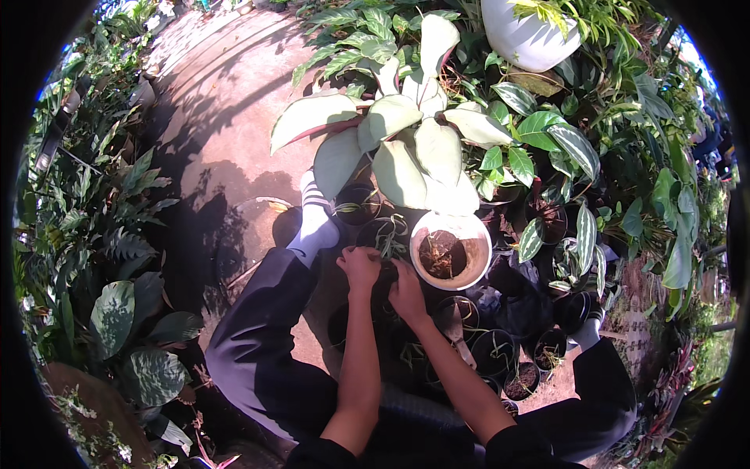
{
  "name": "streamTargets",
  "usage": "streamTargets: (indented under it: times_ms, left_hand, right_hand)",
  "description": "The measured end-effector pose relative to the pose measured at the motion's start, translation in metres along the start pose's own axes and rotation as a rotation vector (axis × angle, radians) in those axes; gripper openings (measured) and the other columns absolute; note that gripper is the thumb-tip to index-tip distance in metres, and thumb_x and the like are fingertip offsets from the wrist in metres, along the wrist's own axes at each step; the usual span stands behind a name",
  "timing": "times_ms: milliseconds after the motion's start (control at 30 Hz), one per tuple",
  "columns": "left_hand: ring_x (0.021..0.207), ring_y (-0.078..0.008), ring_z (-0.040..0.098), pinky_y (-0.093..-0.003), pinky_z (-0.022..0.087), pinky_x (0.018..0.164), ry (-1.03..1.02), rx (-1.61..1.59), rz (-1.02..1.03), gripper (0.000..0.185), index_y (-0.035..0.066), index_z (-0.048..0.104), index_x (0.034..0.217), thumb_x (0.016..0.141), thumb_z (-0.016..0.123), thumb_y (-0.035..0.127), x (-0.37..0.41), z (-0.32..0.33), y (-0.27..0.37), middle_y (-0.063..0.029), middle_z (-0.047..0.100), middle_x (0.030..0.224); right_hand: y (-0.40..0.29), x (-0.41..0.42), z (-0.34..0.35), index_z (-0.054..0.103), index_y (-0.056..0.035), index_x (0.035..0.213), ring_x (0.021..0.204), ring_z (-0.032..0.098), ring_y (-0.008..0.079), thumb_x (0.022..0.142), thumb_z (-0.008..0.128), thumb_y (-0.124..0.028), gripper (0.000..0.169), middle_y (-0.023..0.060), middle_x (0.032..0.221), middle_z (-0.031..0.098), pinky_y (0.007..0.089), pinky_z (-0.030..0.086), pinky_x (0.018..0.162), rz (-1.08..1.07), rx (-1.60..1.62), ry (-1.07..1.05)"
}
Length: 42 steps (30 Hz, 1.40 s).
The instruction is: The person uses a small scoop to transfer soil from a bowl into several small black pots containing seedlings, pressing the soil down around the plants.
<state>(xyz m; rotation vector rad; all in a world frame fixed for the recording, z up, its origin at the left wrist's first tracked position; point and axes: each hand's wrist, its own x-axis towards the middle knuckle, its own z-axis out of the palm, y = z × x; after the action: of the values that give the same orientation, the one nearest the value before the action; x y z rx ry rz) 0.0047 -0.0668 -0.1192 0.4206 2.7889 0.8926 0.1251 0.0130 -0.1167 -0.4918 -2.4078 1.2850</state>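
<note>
My left hand and my right hand reach forward between my bent legs, close to each other. Their fingers are curled at the near side of a dark pot with a thin-leaved seedling. Deep shadow hides the space between them, so whether either one grips the pot or a stem cannot be made out. Just right of my right hand stands a white plastic bucket, with dark soil and roots inside. Below that hand a trowel lies across small black pots.
A large pale-leaved plant overhangs the bucket. Several small pots, one with bare soil, crowd the ground at right beside black plastic. A white planter stands at upper right. Dense foliage borders the concrete path.
</note>
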Motion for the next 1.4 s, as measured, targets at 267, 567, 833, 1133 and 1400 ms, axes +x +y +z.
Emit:
streamTargets:
  times_ms: [267, 567, 833, 1133, 1400]
  left_hand:
    - [0.12, -0.0328, 0.055, -0.0564, 0.029, 0.107, -0.034, 0.01, 0.072, 0.018, 0.017, 0.079, 0.092, 0.081, 0.066, 0.01, -0.004, -0.018, 0.017, -0.0061, 0.072, 0.109]
    - [0.101, -0.0282, 0.063, -0.0415, 0.047, 0.087, 0.066, -0.118, 0.271, 0.008, 0.008, 0.07, 0.091, 0.084, 0.07, 0.013, -0.03, -0.012, 0.052, -0.0096, 0.065, 0.096]
    - [0.079, -0.0312, 0.067, -0.0426, 0.052, 0.072, -0.052, -0.183, 0.091, 0.014, 0.004, 0.066, 0.084, 0.085, 0.072, 0.016, -0.088, 0.005, 0.068, -0.0118, 0.066, 0.083]
    - [0.078, -0.0271, 0.068, -0.0382, 0.052, 0.072, -0.23, -0.238, -0.002, 0.012, 0.002, 0.066, 0.091, 0.089, 0.069, 0.013, -0.136, 0.02, 0.069, -0.0125, 0.069, 0.081]
    - [0.082, -0.0167, 0.064, -0.0309, 0.051, 0.075, -0.135, -0.611, -0.124, 0.027, 0.005, 0.057, 0.12, 0.093, 0.062, 0.006, -0.123, 0.021, 0.078, -0.0083, 0.066, 0.093]
  right_hand:
    - [-0.016, -0.039, -0.028, 0.061, 0.0012, 0.117, 0.133, 0.049, 0.041, 0.073, 0.048, 0.016, 0.048, 0.0239, 0.137, 0.055, 0.0433, 0.045, 0.107, -0.071, 0.016, 0.023]
    - [-0.016, -0.14, -0.12, 0.065, 0.0009, 0.107, 0.105, 0.068, 0.0284, 0.079, 0.048, 0.012, 0.034, 0.0184, 0.111, 0.068, 0.0362, 0.053, 0.092, 0.409, 0.214, 0.274]
    - [0.008, -0.151, -0.155, 0.067, 0.0002, 0.105, 0.08, 0.068, 0.0229, 0.086, 0.052, 0.008, 0.026, 0.0138, 0.094, 0.071, 0.0341, 0.054, 0.076, 0.458, 0.127, 0.35]
    - [0.005, -0.135, -0.155, 0.067, -0.0012, 0.107, 0.081, 0.068, 0.0208, 0.089, 0.056, 0.003, 0.022, 0.0127, 0.096, 0.071, 0.0332, 0.053, 0.075, 0.428, 0.163, 0.296]
    - [0.014, -0.018, -0.148, 0.068, -0.0009, 0.114, 0.087, 0.071, 0.0188, 0.091, 0.057, -0.004, 0.026, 0.0142, 0.097, 0.074, 0.0313, 0.055, 0.082, 0.295, 0.117, 0.233]
